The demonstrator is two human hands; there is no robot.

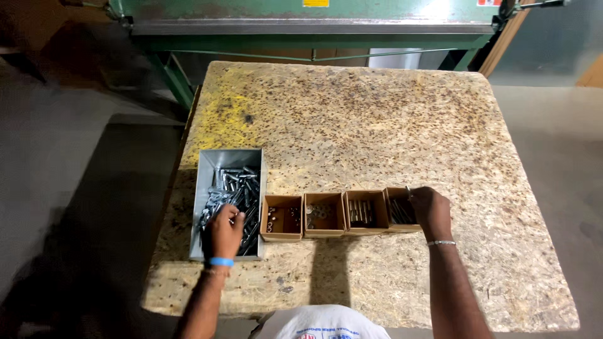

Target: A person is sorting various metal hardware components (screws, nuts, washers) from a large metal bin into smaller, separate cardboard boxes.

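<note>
While seen from head cam, only view: left hand down inside grey metal bin, fingers curled into heap of mixed silver bolts; closed round a piece or just raking, can't tell. Blue wristband on that wrist. Right hand over far-right cardboard box, fingers pinched narrow on a small silver piece at box rim, thin bracelet on wrist.

Four small cardboard boxes in a row just right of bin, touching side by side, all on chipboard tabletop. First box: a few small bits, nuts maybe, too small to tell. Second box: flat ring-shaped washers. Third box: short bolts laid parallel. Fourth: longer dark pieces, partly hidden by hand.

Progress, as judged: sorting well begun but far from done. Every box holding something, yet none near full, bottoms showing in first two. Bin heap thick across its near half, so bulk of hardware left to sort.

Green machine frame past far table edge; grey floor at left.
</note>
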